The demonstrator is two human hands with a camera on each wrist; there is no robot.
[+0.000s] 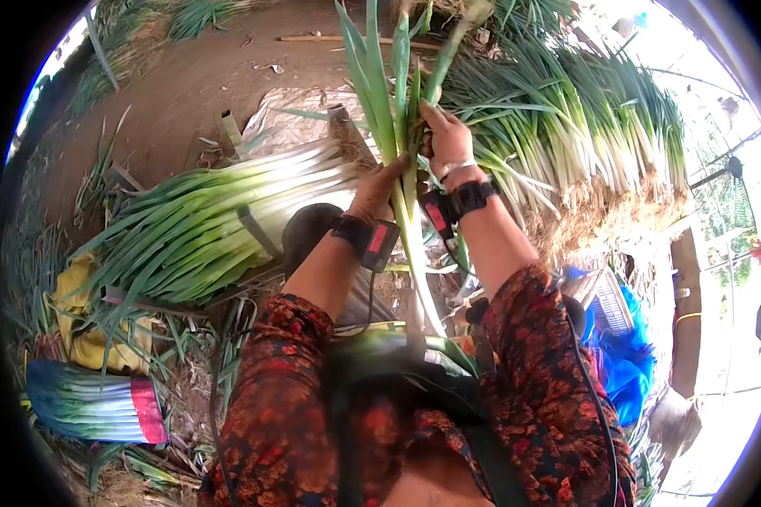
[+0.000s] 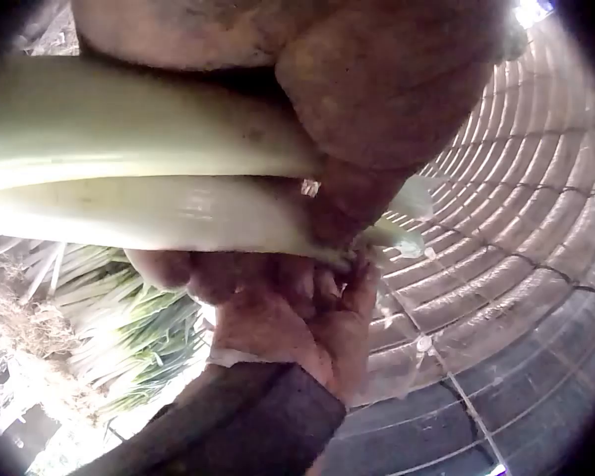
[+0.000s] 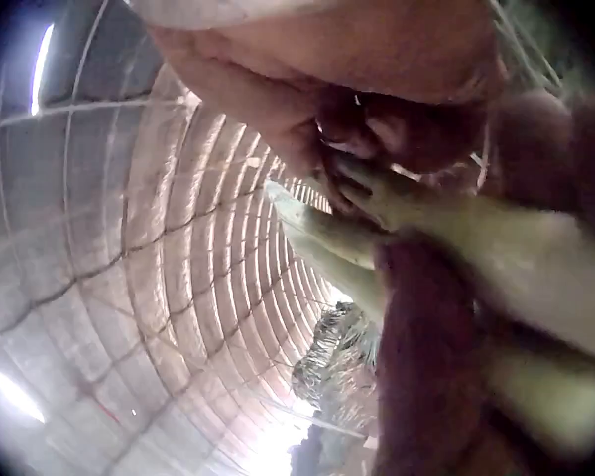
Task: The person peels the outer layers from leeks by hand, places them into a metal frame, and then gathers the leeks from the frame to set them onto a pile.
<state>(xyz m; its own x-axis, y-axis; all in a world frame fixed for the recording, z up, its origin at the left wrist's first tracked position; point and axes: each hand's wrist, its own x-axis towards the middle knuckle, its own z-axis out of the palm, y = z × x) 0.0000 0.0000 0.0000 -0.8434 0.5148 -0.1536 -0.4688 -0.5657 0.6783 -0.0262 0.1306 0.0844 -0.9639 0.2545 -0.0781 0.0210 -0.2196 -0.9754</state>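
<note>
In the head view my left hand (image 1: 376, 193) grips a few long green onions (image 1: 410, 221), upright in front of me, white ends down towards my lap and green leaves up. My right hand (image 1: 448, 139) is just beside it and a little higher, its curled fingers pinching a leaf of the same onions. The left wrist view shows the pale stalks (image 2: 129, 213) running between the left hand (image 2: 377, 79) above and the right hand (image 2: 278, 317) below. From the right wrist, the right hand's fingers (image 3: 357, 124) meet at the stalks' leaf bases.
A large pile of green onions (image 1: 228, 215) lies on a metal-barred rack at left. More stand with roots down (image 1: 583, 135) at right. A bundle with red tape (image 1: 148, 410) lies lower left, near a yellow sack (image 1: 80, 313). A basket (image 1: 604, 304) sits beside blue plastic (image 1: 630, 372).
</note>
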